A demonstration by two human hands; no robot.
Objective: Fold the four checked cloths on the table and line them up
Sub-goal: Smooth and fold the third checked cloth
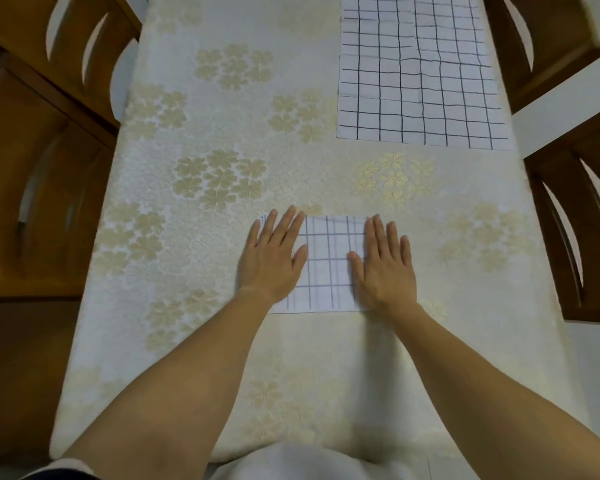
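With my left hand and right hand flat, fingers straight and gripping nothing, on the folded cloth toward the table's near edge, I judge I should press outward evenly to set square creases, the spread cloths waiting at the far right corner.

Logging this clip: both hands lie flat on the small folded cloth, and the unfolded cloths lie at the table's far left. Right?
Not quite. The head view shows the unfolded cloths at the far right of the table, not left. The left hand and right hand do lie flat on the folded cloth.
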